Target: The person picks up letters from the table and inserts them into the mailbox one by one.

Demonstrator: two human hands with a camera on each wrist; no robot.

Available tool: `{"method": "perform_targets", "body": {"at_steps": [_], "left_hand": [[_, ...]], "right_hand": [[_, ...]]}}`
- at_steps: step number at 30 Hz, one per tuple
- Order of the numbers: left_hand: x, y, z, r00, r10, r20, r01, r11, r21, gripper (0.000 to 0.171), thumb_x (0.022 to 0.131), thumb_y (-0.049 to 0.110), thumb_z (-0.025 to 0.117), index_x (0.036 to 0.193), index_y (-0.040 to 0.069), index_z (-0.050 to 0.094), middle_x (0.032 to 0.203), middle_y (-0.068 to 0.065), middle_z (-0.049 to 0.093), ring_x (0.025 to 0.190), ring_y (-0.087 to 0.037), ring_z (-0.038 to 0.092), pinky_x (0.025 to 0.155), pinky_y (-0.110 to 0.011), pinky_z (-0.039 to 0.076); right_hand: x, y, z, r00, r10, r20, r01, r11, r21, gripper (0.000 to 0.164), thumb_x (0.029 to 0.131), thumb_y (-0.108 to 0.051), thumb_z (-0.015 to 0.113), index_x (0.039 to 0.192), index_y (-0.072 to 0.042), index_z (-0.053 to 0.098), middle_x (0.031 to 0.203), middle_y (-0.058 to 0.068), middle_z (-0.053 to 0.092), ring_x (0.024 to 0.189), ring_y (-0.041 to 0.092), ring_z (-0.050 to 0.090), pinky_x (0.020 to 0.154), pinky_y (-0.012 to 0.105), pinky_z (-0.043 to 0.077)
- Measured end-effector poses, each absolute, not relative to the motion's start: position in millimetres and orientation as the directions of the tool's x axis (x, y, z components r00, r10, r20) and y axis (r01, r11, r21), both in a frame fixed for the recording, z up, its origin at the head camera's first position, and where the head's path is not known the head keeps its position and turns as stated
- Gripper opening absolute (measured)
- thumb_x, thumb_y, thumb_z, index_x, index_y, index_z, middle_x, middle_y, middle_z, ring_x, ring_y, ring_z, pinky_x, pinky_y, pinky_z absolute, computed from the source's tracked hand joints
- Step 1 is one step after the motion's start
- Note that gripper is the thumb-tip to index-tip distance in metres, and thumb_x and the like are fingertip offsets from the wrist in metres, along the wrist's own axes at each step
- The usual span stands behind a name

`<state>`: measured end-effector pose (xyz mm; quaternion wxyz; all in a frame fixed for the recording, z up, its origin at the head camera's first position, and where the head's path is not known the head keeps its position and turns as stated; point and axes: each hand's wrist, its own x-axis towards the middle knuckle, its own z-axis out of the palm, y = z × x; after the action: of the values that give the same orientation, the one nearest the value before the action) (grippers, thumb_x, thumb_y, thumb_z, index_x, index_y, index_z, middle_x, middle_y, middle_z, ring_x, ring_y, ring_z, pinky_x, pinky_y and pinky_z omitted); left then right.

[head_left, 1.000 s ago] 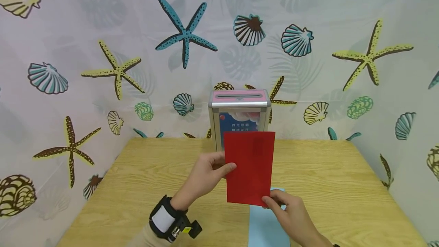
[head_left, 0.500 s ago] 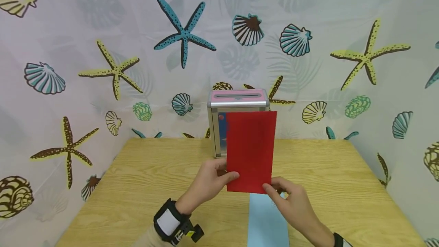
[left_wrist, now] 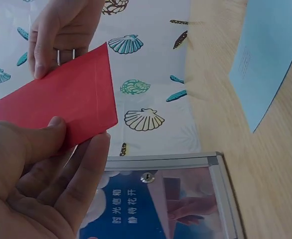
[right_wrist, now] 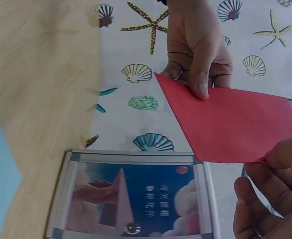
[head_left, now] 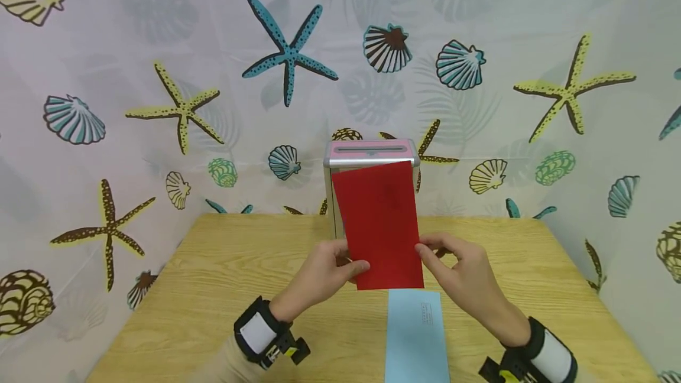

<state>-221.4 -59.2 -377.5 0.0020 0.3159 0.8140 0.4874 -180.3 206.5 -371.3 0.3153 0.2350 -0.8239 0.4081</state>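
A red envelope (head_left: 379,223) is held upright between both hands, tilted a little to the left. My left hand (head_left: 326,270) pinches its lower left edge, thumb on the near face. At the right edge, my right hand (head_left: 467,273) pinches it between thumb and fingers. Behind the envelope stands a letter box (head_left: 371,161) with a pink top and a long slot; the envelope covers most of its front in the head view. In the left wrist view the box front (left_wrist: 151,204) shows a picture, lettering and a small lock.
A light blue envelope (head_left: 416,336) with a small printed block lies on the wooden table (head_left: 239,270), below and right of the red one. A curtain (head_left: 229,34) printed with shells and starfish hangs behind and at both sides. Each wrist wears a black camera strap (head_left: 260,336).
The red envelope has risen in front of the box and now leans left. My right hand has shifted from its lower right corner up along the right edge, uncovering more of the blue envelope.
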Motion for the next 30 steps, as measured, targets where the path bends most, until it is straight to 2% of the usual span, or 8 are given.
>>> {"method": "perform_targets", "body": {"at_steps": [3, 7, 10, 13, 16, 24, 30], "left_hand": [[-224, -63, -364, -0.780, 0.536, 0.324, 0.545, 0.326, 0.772, 0.017, 0.092, 0.007, 0.076, 0.110, 0.006, 0.074, 0.093, -0.007, 0.078, 0.071, -0.012, 0.073, 0.065, -0.025, 0.060], [-228, -68, -348, -0.732, 0.564, 0.381, 0.612, 0.301, 0.731, 0.022, 0.091, 0.003, 0.076, 0.113, 0.006, 0.074, 0.097, -0.009, 0.079, 0.072, -0.011, 0.074, 0.066, -0.025, 0.061], [-231, -69, -336, -0.693, 0.587, 0.417, 0.663, 0.293, 0.689, 0.026, 0.091, 0.002, 0.076, 0.117, 0.005, 0.073, 0.102, -0.010, 0.079, 0.074, -0.012, 0.075, 0.067, -0.024, 0.061], [-234, -70, -322, -0.673, 0.592, 0.444, 0.697, 0.306, 0.648, 0.028, 0.091, 0.003, 0.077, 0.119, 0.006, 0.073, 0.105, -0.009, 0.078, 0.074, -0.012, 0.075, 0.067, -0.024, 0.061], [-238, -71, -307, -0.663, 0.581, 0.472, 0.723, 0.331, 0.606, 0.030, 0.091, 0.004, 0.076, 0.121, 0.006, 0.072, 0.108, -0.009, 0.078, 0.077, -0.013, 0.075, 0.068, -0.024, 0.061], [-259, -70, -269, -0.602, 0.579, 0.550, 0.794, 0.361, 0.489, 0.035, 0.093, 0.004, 0.075, 0.127, 0.006, 0.070, 0.117, -0.010, 0.076, 0.089, -0.019, 0.075, 0.076, -0.030, 0.063], [-283, -70, -249, -0.581, 0.571, 0.580, 0.814, 0.401, 0.420, 0.036, 0.094, 0.004, 0.074, 0.129, 0.007, 0.069, 0.120, -0.009, 0.075, 0.097, -0.021, 0.074, 0.081, -0.034, 0.063]], "right_hand": [[-186, 208, -351, -0.654, -0.172, 0.737, -0.685, 0.549, -0.480, 0.020, 0.088, 0.002, 0.077, 0.103, -0.012, 0.077, 0.086, -0.001, 0.077, 0.077, 0.003, 0.062, 0.059, 0.013, 0.048], [-191, 209, -325, -0.596, -0.225, 0.771, -0.734, 0.543, -0.409, 0.023, 0.086, 0.005, 0.077, 0.103, -0.010, 0.077, 0.088, 0.002, 0.078, 0.081, 0.003, 0.063, 0.064, 0.013, 0.050], [-192, 208, -306, -0.542, -0.245, 0.804, -0.762, 0.547, -0.347, 0.026, 0.081, 0.008, 0.079, 0.102, -0.009, 0.077, 0.088, 0.001, 0.078, 0.081, 0.005, 0.064, 0.062, 0.012, 0.049], [-192, 205, -287, -0.488, -0.258, 0.834, -0.782, 0.554, -0.286, 0.027, 0.079, 0.008, 0.081, 0.101, -0.007, 0.077, 0.088, 0.001, 0.077, 0.080, 0.008, 0.065, 0.060, 0.012, 0.048], [-192, 204, -271, -0.445, -0.267, 0.855, -0.796, 0.554, -0.242, 0.027, 0.079, 0.008, 0.081, 0.103, -0.004, 0.077, 0.090, 0.004, 0.078, 0.080, 0.011, 0.066, 0.065, 0.010, 0.049], [-201, 202, -229, -0.409, -0.233, 0.882, -0.797, 0.562, -0.221, 0.023, 0.083, 0.007, 0.079, 0.104, -0.001, 0.077, 0.091, 0.009, 0.078, 0.081, 0.010, 0.064, 0.070, 0.008, 0.048], [-216, 202, -199, -0.408, -0.236, 0.882, -0.792, 0.573, -0.212, 0.020, 0.088, 0.003, 0.076, 0.108, -0.001, 0.077, 0.097, 0.010, 0.078, 0.085, 0.015, 0.068, 0.077, 0.013, 0.049]]}}
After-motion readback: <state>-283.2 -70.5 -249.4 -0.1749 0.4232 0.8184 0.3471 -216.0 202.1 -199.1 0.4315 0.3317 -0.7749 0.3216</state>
